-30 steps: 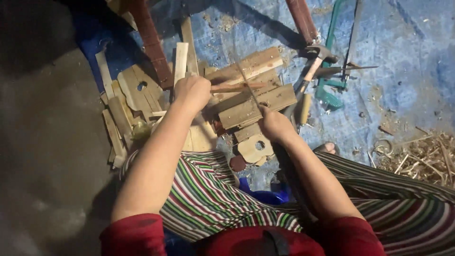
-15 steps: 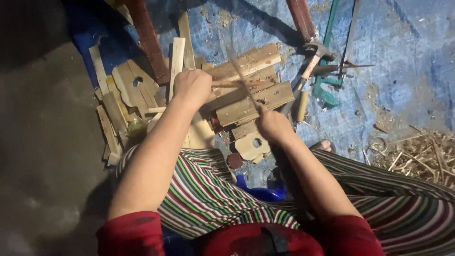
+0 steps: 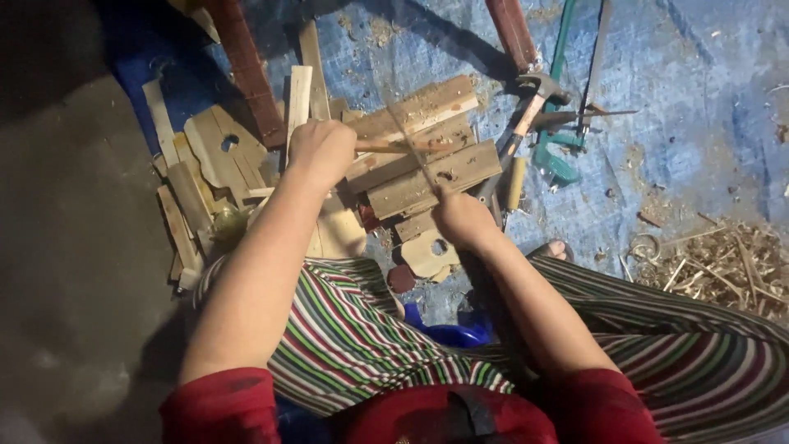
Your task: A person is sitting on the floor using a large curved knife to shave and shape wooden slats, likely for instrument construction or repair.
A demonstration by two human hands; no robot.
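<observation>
Two hands (image 3: 322, 150) (image 3: 462, 219), one thin stick (image 3: 403, 148)

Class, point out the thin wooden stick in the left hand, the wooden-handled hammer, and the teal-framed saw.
thin wooden stick (image 3: 403, 148), head view, mid-length of the stick.
wooden-handled hammer (image 3: 527, 113), head view, pale handle below the metal head.
teal-framed saw (image 3: 549, 156), head view, lower teal frame.

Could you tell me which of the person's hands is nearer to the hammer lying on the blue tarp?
Right. The right hand is just below and left of the hammer, next to its handle, while the left hand is farther off to the left, across the wooden boards.
</observation>
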